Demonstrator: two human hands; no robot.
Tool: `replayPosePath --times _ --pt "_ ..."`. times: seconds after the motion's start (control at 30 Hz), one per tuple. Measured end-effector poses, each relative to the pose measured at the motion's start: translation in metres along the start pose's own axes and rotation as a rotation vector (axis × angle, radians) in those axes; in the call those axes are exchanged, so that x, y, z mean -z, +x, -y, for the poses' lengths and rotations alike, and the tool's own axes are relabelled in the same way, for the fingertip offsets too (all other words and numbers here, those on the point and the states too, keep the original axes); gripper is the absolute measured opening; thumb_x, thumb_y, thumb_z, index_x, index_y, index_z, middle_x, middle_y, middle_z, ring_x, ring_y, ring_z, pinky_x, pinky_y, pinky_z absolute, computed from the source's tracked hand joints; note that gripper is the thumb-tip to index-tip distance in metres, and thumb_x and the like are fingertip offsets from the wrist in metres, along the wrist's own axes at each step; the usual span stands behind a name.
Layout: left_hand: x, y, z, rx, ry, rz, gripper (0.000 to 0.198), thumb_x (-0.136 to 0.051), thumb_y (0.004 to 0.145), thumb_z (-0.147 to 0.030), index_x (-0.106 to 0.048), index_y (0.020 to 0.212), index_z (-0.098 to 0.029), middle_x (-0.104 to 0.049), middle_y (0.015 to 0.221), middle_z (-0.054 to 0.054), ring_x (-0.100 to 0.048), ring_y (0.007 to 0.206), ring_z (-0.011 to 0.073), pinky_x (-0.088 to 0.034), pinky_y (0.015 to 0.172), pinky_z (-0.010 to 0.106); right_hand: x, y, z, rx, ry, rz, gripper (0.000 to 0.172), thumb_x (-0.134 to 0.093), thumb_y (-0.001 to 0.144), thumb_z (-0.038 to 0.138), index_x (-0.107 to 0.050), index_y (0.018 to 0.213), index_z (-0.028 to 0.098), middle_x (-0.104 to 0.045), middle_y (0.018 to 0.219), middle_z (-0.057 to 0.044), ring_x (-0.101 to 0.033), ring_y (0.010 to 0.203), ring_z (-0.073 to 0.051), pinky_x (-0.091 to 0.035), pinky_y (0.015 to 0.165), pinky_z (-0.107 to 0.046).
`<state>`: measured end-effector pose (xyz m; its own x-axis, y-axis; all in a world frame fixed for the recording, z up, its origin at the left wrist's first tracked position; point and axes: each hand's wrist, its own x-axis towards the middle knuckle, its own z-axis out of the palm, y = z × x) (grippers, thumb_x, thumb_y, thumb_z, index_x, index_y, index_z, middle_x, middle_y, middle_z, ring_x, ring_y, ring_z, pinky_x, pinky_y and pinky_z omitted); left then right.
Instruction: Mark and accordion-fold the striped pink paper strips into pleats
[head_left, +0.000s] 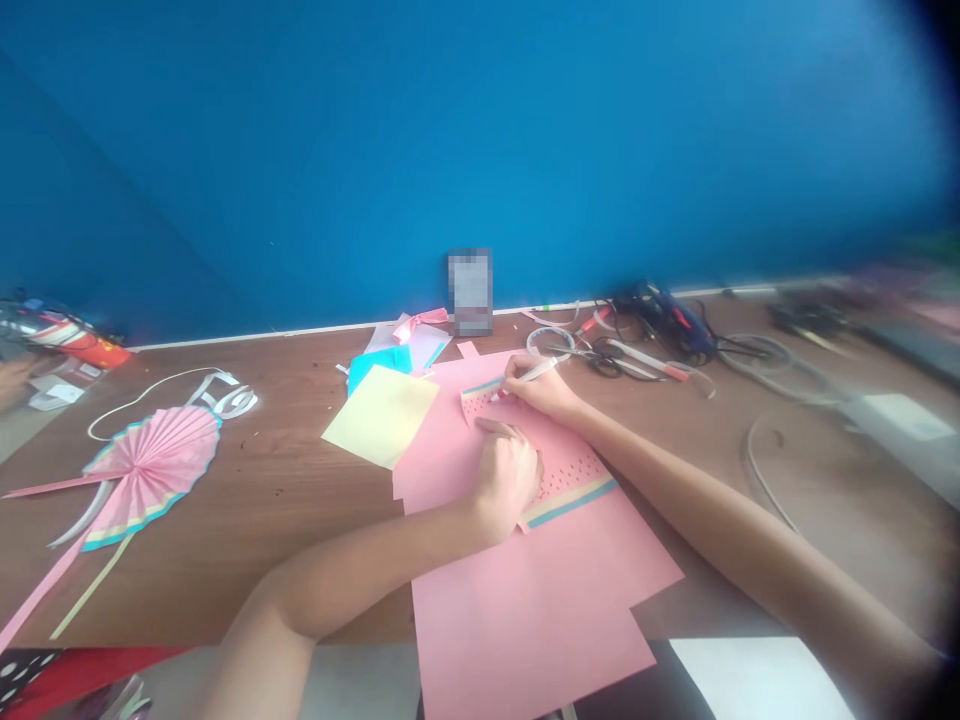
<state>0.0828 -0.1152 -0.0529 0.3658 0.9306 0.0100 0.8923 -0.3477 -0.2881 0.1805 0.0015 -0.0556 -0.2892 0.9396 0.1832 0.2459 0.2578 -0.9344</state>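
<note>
My right hand (pixel 538 386) is closed round a white pen (pixel 534 373), its tip on the upper corner of a small pink paper strip (pixel 564 470) marked with rows of dots and edged with blue and yellow bands. My left hand (pixel 508 478) rests on that strip with fingers curled, pressing it flat. The strip lies on large pink paper sheets (pixel 525 600) spread over the brown table (pixel 285 480).
A yellow sheet (pixel 381 414) and a blue sheet (pixel 375 364) lie left of the pink paper. A pleated pink paper fan (pixel 150 472) with long strips sits at far left. Scissors (pixel 592 355), pens and cables clutter the back right. White paper (pixel 757 680) lies at the near right edge.
</note>
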Motion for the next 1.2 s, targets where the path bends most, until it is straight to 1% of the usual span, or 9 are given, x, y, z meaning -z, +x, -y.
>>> replayPosePath --times 0.17,0.37,0.5,0.57,0.7,0.83,0.9,1.0,1.2 --pt "-0.006 0.0 -0.001 -0.035 -0.032 0.014 0.045 -0.052 0.09 -0.033 -0.064 0.116 0.001 -0.059 0.122 0.033 -0.057 0.113 0.0422 -0.047 0.072 0.037 0.001 0.0 0.002 0.004 0.003 -0.011 0.008 -0.056 0.063 0.018 -0.05 0.057 0.019 -0.054 0.052 0.003 -0.048 0.052 -0.011 -0.035 0.051 -0.023" --pt "-0.007 0.0 -0.001 -0.04 0.01 -0.011 0.042 -0.047 0.092 -0.027 -0.065 0.111 0.005 -0.06 0.117 0.035 -0.059 0.111 0.0416 -0.047 0.07 0.036 0.0 0.0 0.001 -0.003 -0.007 -0.016 0.007 -0.055 0.063 0.017 -0.051 0.057 0.018 -0.053 0.052 0.003 -0.048 0.052 -0.01 -0.035 0.051 -0.023" --pt "-0.006 -0.001 -0.001 -0.056 -0.044 0.017 0.049 -0.055 0.088 -0.034 -0.061 0.122 0.0 -0.055 0.127 0.033 -0.054 0.117 0.0444 -0.049 0.072 0.039 0.0 0.002 -0.002 0.017 -0.019 0.004 0.009 -0.056 0.063 0.017 -0.051 0.056 0.018 -0.054 0.053 0.003 -0.048 0.052 -0.01 -0.035 0.051 -0.023" --pt "-0.006 -0.001 -0.001 -0.062 -0.032 0.008 0.051 -0.053 0.089 -0.034 -0.057 0.128 -0.002 -0.052 0.132 0.031 -0.053 0.119 0.045 -0.049 0.07 0.038 0.002 0.003 -0.004 0.013 -0.014 0.002 0.009 -0.057 0.063 0.018 -0.05 0.056 0.018 -0.054 0.052 0.003 -0.049 0.052 -0.01 -0.035 0.05 -0.023" --pt "-0.002 -0.002 -0.001 -0.013 -0.002 0.012 0.046 -0.041 0.092 -0.024 -0.056 0.128 0.0 -0.054 0.129 0.031 -0.06 0.105 0.038 -0.042 0.058 0.031 0.008 0.003 -0.006 0.0 -0.017 -0.053 0.011 -0.056 0.067 0.021 -0.051 0.058 0.018 -0.055 0.05 0.002 -0.049 0.048 -0.01 -0.035 0.048 -0.023" --pt "0.003 -0.001 0.002 -0.017 0.005 -0.053 0.041 -0.039 0.093 -0.026 -0.064 0.109 0.001 -0.058 0.116 0.029 -0.057 0.093 0.0289 -0.039 0.062 0.032 0.012 0.002 -0.008 -0.051 -0.004 -0.036 0.018 -0.059 0.073 0.031 -0.052 0.062 0.019 -0.055 0.048 0.002 -0.046 0.042 -0.01 -0.033 0.044 -0.023" --pt "0.004 0.001 0.004 -0.043 -0.012 -0.09 0.037 -0.04 0.093 -0.027 -0.066 0.102 -0.002 -0.059 0.11 0.025 -0.053 0.094 0.0276 -0.038 0.065 0.033 0.012 0.002 -0.009 -0.011 -0.037 -0.026 0.018 -0.061 0.071 0.03 -0.052 0.061 0.019 -0.056 0.051 0.001 -0.048 0.046 -0.011 -0.035 0.048 -0.024" --pt "0.004 0.004 0.007 -0.06 -0.036 -0.11 0.036 -0.043 0.091 -0.03 -0.065 0.1 -0.002 -0.059 0.102 0.022 -0.051 0.094 0.0276 -0.038 0.067 0.034 0.011 0.004 -0.011 0.049 -0.067 -0.05 0.016 -0.061 0.067 0.024 -0.05 0.058 0.019 -0.056 0.055 0.002 -0.048 0.053 -0.011 -0.037 0.054 -0.024" --pt "0.003 0.007 0.01 -0.058 -0.044 -0.148 0.045 -0.04 0.093 -0.041 -0.064 0.092 -0.003 -0.06 0.088 0.018 -0.051 0.09 0.028 -0.04 0.071 0.036 0.012 0.005 -0.014 0.057 -0.047 -0.039 0.012 -0.058 0.066 0.021 -0.049 0.058 0.019 -0.051 0.055 0.004 -0.045 0.055 -0.011 -0.035 0.056 -0.025"
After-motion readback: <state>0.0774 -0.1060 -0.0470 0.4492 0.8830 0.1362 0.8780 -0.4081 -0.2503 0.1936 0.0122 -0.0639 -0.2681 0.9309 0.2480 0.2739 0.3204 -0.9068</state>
